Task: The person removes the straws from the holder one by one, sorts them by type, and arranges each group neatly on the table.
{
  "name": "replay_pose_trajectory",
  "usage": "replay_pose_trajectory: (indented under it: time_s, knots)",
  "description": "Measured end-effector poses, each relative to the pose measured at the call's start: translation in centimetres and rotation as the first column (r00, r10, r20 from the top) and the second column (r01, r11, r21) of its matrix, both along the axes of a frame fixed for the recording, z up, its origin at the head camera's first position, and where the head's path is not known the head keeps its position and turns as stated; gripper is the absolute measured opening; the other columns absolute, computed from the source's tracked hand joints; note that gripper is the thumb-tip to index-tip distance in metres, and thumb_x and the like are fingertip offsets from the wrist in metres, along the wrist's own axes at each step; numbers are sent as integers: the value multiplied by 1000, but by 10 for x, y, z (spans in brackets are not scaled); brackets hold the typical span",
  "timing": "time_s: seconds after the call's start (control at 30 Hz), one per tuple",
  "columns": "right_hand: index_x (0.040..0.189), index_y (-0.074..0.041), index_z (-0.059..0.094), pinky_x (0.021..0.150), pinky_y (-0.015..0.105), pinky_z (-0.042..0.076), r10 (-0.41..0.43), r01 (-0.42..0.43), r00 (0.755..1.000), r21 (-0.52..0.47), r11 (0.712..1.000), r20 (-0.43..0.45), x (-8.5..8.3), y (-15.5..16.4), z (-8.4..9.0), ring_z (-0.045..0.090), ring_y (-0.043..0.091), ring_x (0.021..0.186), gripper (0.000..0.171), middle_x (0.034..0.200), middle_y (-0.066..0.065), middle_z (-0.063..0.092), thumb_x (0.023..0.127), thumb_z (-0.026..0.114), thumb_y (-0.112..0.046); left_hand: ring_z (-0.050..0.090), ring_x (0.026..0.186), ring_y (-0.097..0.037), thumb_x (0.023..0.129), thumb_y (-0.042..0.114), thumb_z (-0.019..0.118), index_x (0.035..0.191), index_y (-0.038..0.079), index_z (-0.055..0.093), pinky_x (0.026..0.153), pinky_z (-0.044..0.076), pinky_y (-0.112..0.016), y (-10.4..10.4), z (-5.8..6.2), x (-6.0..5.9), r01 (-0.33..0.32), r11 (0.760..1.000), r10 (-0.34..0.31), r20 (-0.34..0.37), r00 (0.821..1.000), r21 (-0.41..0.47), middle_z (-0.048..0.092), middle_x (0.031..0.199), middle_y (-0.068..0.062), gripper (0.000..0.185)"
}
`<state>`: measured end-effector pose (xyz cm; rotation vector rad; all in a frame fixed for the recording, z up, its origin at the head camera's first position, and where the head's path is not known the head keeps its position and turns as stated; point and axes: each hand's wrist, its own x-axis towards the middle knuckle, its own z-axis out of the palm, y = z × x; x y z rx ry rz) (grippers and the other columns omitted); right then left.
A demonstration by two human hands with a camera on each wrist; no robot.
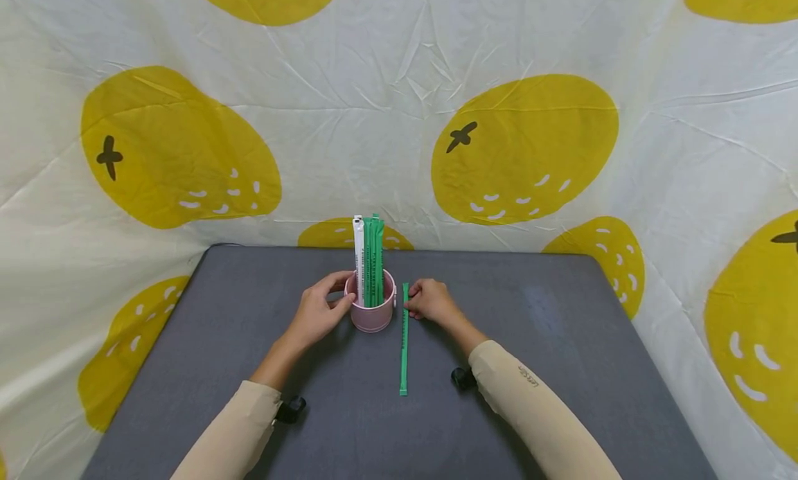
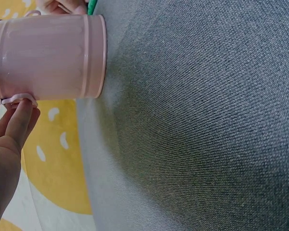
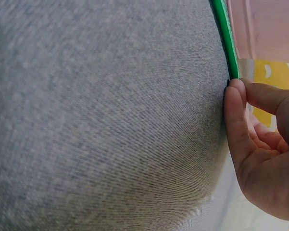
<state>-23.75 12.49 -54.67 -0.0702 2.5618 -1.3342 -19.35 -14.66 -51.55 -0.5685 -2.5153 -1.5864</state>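
Observation:
A small pink bucket (image 1: 372,319) stands upright on the table, holding several long slim green packets (image 1: 374,262) and a white packet (image 1: 359,258) with dark print. My left hand (image 1: 319,311) grips it from the left, thumb at the near side, fingers by the side lug (image 2: 20,98). To the right of the bucket lies a single green stick packet (image 1: 404,355), pointing lengthwise toward me. Near its far end my right hand (image 1: 431,301) pinches it between thumb and fingers, close to the tabletop in the right wrist view. What the wrappers contain is hidden.
The dark grey cloth-covered table (image 1: 536,397) ends at a white curtain (image 1: 374,147) printed with yellow fruit, which hangs behind and along both sides. A black wrist camera (image 1: 290,409) sits at the left cuff and another black wrist camera (image 1: 463,379) at the right.

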Motion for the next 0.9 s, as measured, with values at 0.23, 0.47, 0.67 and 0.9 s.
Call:
replay_pose_trajectory:
  time_s: [0.23,0.47,0.67,0.9]
  knots:
    - [98,4,68,50,25,56,11,-10,999,19,1000,-53,4,-1,1,65,9,50,22,67,6,73,82,82,-2,68,118,-32,96,13,74,136,7,63,88,61,-38,1,1,0,3,1000,-3,-13,1000,2,68,131,-15,42]
    - [103,6,69,51,26,57,14,-16,998,-26,1000,-61,6,5,1,67,12,52,24,70,7,73,84,81,-3,67,119,-32,96,13,74,136,7,63,89,60,-39,0,0,0,4,1000,-4,-4,1000,15,67,132,-14,42]
    - [105,5,70,53,28,58,39,-42,996,-44,998,-78,4,13,3,69,14,56,23,74,8,74,87,80,-5,67,119,-31,96,14,74,136,8,63,88,60,-39,0,0,0,0,1000,0,4,1000,9,67,132,-13,42]
    - [110,1,72,54,28,56,43,-46,984,-17,999,-173,-1,19,23,66,12,58,22,82,7,76,91,78,-11,67,120,-31,97,15,73,137,8,63,88,61,-39,0,0,1,-1,1000,1,7,1000,4,67,132,-13,42]
